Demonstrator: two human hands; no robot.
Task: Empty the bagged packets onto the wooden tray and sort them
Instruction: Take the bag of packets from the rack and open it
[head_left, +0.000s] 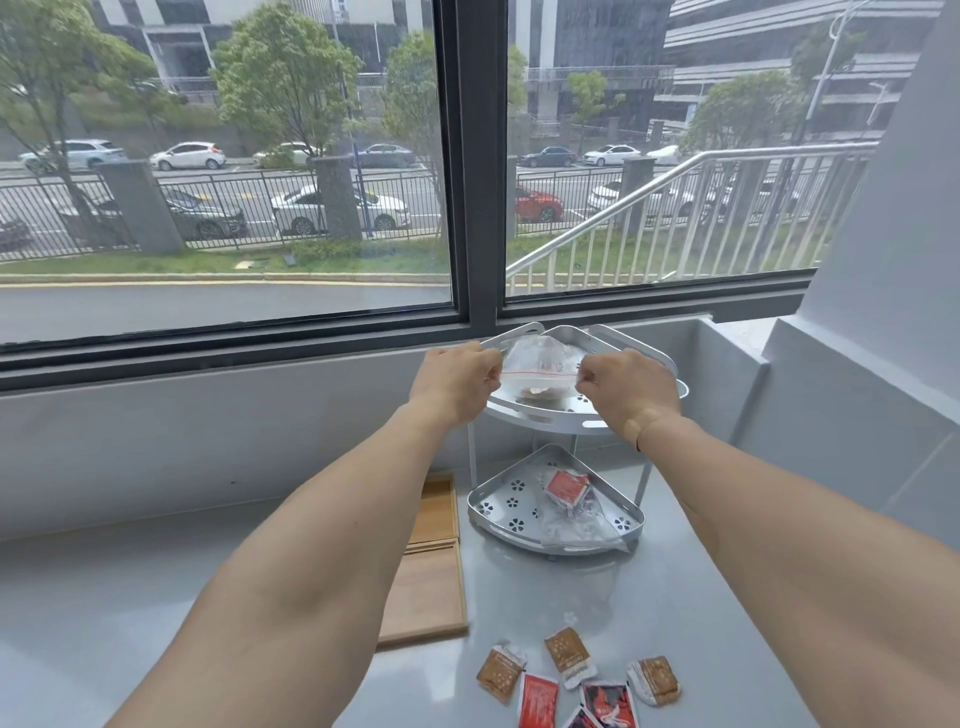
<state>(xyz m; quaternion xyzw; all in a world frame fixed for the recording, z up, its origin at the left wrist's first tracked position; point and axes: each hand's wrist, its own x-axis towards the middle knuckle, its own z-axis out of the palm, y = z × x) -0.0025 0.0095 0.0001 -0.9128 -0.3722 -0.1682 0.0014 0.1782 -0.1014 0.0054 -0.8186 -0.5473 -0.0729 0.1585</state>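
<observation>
The left hand (452, 382) and right hand (626, 389) each hold a pinch grip on one end of a clear zip bag (540, 364), held above the top tier of a metal corner rack (566, 421). A second bag (571, 512) lies on the lower tier. Loose packets (569, 657) lie at the surface's near edge. The wooden tray (426, 587) sits left of the rack.

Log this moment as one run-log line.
left hand: gripping zip bag | right hand: gripping same bag | position: above upper shelf | wooden tray: empty
</observation>
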